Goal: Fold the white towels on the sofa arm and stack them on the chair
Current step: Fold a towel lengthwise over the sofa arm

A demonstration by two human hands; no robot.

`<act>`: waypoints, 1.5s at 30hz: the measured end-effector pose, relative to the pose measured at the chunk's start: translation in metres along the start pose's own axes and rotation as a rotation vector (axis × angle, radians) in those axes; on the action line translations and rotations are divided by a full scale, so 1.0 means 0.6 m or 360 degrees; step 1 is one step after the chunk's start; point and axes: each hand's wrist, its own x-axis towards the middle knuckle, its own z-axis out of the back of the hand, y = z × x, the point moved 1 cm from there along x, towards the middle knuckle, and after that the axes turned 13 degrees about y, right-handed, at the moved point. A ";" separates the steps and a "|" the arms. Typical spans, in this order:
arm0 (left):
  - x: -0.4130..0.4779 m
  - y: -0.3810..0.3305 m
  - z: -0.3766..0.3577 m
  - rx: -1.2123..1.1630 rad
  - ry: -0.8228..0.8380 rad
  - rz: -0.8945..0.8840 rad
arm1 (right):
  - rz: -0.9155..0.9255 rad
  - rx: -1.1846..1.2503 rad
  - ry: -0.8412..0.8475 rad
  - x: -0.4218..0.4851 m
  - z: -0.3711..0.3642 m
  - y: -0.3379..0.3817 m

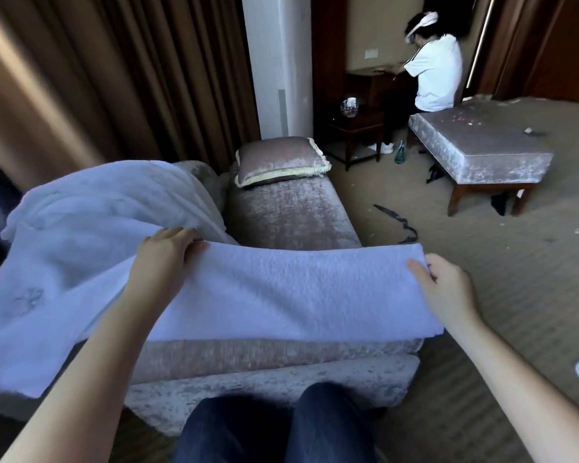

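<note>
A white towel (291, 292) lies stretched across the sofa arm (281, 355), folded into a long band. My left hand (163, 259) grips its far left corner, fingers curled over the edge. My right hand (443, 289) pinches the far right corner. A heap of other white towels (81, 228) lies to the left, draped over the sofa's arm and back, partly under my left forearm.
The sofa seat (288, 208) runs away from me with a cushion (281, 162) at its far end. An upholstered bench (482, 148) stands at the right on the carpet, a person in a white shirt (432, 71) sitting on it. Brown curtains (114, 78) hang on the left.
</note>
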 end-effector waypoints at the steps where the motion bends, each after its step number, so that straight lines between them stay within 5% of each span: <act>1: 0.008 0.006 -0.012 0.0028 0.0026 0.0008 | -0.0039 -0.0037 0.0042 0.011 -0.004 -0.001; 10: 0.012 0.023 -0.082 0.0197 0.0229 0.0040 | -0.0284 -0.0348 0.0125 0.047 -0.024 -0.026; 14: -0.003 -0.017 -0.058 0.0294 0.0004 -0.0023 | -0.0414 -0.0474 0.0021 0.034 -0.019 -0.017; 17: -0.040 -0.085 -0.042 0.0019 -0.0086 -0.0292 | 0.0163 -0.0624 -0.0347 0.005 -0.023 0.004; 20: -0.092 -0.131 -0.054 0.0039 0.0052 -0.0596 | 0.0788 -0.0652 -0.0346 -0.041 -0.045 0.010; 27: -0.143 -0.136 -0.082 0.0133 0.0158 -0.0666 | 0.1069 -0.0808 -0.0283 -0.096 -0.072 -0.043; 33: -0.150 -0.136 -0.074 0.0014 0.0265 -0.0662 | 0.1006 -0.0766 -0.0141 -0.109 -0.062 -0.046; 37: -0.105 -0.121 -0.042 -0.0256 0.0247 -0.0537 | 0.0840 -0.0337 0.0010 -0.078 -0.027 -0.015; 41: -0.024 -0.093 -0.036 0.0197 0.0087 -0.0056 | 0.0424 -0.0198 0.0073 0.025 -0.005 -0.001; 45: 0.003 -0.058 -0.058 0.0338 0.0674 0.0316 | 0.0048 -0.0293 0.0611 0.086 -0.019 -0.029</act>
